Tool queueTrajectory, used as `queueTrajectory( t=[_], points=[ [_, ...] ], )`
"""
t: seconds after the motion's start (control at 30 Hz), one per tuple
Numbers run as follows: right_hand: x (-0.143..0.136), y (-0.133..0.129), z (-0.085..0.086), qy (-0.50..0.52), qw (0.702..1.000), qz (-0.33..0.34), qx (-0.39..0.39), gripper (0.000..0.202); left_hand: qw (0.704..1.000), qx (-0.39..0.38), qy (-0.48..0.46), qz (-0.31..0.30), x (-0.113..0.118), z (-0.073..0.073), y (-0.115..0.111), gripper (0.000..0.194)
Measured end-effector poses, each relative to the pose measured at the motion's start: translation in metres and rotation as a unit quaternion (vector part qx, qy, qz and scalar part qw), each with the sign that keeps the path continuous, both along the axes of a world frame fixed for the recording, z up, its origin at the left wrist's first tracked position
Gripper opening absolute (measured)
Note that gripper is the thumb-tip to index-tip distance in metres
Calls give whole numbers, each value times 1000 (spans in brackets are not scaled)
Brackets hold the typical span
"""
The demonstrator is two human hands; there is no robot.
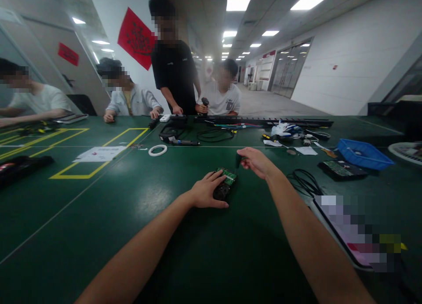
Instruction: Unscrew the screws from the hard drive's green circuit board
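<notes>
A hard drive [223,190] with a green circuit board facing up lies on the table in front of me. My left hand [208,190] holds it against the table from the left, fingers across the board and thumb along the near edge. Pinched in my right hand [253,162] is a dark screwdriver [238,160], upright at the drive's far right corner. Its tip is too small to make out, so I cannot tell whether it touches the drive.
To the right are a black cable [305,181], another circuit-board device [343,168], a blue tray [364,154] and a tablet-like screen [349,233]. A white tape roll [158,150] and an electric screwdriver [186,142] lie farther off. Several people are across the green table [108,233].
</notes>
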State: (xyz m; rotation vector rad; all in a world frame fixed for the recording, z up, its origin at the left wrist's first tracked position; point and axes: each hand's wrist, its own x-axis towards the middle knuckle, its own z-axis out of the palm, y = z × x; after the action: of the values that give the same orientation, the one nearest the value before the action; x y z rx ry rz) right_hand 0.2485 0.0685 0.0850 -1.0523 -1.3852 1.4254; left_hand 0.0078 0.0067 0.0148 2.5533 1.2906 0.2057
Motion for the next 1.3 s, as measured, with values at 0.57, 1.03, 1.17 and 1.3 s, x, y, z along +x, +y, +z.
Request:
queueTrajectory(
  t=[0.57,1.03,1.17,1.3],
  points=[
    [2,0,5,-18,1000,2,24,15,1000,-11,-2,-2,1,2,-1,115],
    [4,-3,5,12,1000,25,6,17,1000,-12,-4,1,1,3,-1,114],
    [3,-3,6,-4,1000,11,14,15,1000,-12,-6,3,1,4,-2,115],
    [3,-2,6,-10,1000,4,28,15,1000,-13,-9,4,1,4,-2,114]
  ],
)
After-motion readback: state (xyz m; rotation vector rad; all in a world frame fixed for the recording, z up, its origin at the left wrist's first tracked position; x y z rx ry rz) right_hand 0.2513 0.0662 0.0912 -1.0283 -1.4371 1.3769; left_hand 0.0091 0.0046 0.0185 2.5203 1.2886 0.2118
